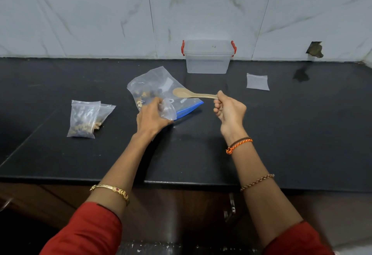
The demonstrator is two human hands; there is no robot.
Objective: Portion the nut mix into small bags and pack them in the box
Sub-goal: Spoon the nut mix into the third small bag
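A large clear zip bag [156, 85] with a blue seal lies on the black counter, with a little nut mix left inside. My left hand [152, 116] grips a small clear bag [168, 108] just in front of it. My right hand [229, 108] holds a tan wooden spoon [191, 93] by the handle, its empty bowl hovering over the large bag. Two small filled bags [84, 118] lie together at the left. A clear plastic box [208, 56] with red clips stands against the wall. One empty small bag [257, 81] lies flat to its right.
The black counter [60, 154] runs the full width, its front edge near my forearms. A marble-tiled wall [100, 13] rises behind it, with a dark hole [315, 49] at the right. Cabinet fronts and a metal handle [231, 208] sit below the counter.
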